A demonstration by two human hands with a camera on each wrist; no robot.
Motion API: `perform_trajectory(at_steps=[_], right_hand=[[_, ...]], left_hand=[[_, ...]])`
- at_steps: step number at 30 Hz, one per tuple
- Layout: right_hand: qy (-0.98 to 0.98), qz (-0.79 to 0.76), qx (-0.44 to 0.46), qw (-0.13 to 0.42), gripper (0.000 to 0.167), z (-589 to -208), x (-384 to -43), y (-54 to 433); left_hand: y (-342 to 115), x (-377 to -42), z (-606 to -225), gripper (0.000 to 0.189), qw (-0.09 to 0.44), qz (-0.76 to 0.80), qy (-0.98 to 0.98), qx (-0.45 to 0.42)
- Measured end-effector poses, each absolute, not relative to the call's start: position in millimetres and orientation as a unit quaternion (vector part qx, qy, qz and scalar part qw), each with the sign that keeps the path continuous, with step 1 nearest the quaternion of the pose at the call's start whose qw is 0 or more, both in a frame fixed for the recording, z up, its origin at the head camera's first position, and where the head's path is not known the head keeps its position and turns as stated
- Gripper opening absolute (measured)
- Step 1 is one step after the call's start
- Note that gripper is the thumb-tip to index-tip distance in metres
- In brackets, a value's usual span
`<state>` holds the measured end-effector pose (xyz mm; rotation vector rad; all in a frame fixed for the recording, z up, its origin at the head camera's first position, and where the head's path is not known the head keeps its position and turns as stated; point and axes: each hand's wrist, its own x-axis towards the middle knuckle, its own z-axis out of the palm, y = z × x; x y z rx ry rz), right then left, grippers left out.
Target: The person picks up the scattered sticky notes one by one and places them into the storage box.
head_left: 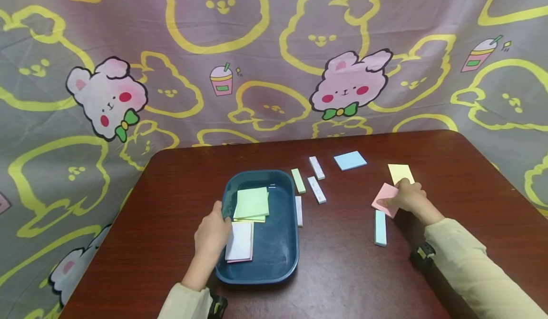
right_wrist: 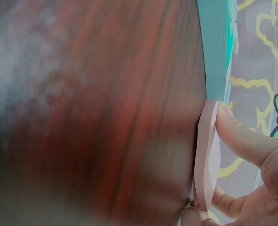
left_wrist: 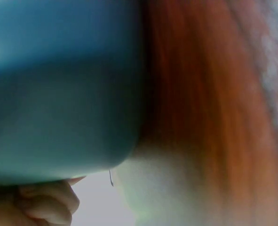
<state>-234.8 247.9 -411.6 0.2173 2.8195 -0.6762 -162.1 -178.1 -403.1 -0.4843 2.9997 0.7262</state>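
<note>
from my remote post i watch the right hand [head_left: 410,198], fingers grasping a pink pad [head_left: 386,194] at three o'clock from the blue tray [head_left: 278,245] on the desk [head_left: 338,271]; a teal strip [head_left: 380,229] lies at the pad's six. the left hand [head_left: 211,229] has its fingers clasping the tray's nine-o'clock rim; a white pad [head_left: 239,241] lies inside.

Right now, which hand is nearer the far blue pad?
Right: right hand holds the pink pad, in front and right of the blue pad; left hand grips the tray's left side, farther off.

Fingers [left_wrist: 49,203] against a blurred blue tray [left_wrist: 59,117], reddish-brown tabletop [left_wrist: 200,94] alongside
</note>
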Motion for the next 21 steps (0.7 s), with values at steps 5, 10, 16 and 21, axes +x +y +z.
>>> perform_trajectory(at_steps=[5, 10, 16, 21], right_hand=[[0.964, -0.233, 0.073, 0.110, 0.070, -410.8, -233.8, 247.6], [0.962, -0.243, 0.068, 0.106, 0.073, -411.6, -234.0, 247.1], [0.968, -0.230, 0.036, 0.096, 0.076, -412.2, -234.9, 247.5], [0.960, -0.266, 0.029, 0.089, 0.066, -410.1, -234.1, 250.0]], left_hand=[[-177.7, -161.8, -402.5, 0.042, 0.010, 0.233, 0.960, -0.156], [-177.6, -162.1, -403.0, 0.044, 0.010, 0.231, 0.960, -0.156], [-177.2, -161.6, -403.5, 0.045, 0.012, 0.231, 0.960, -0.156], [-177.4, -160.5, -402.7, 0.045, 0.010, 0.233, 0.960, -0.157]])
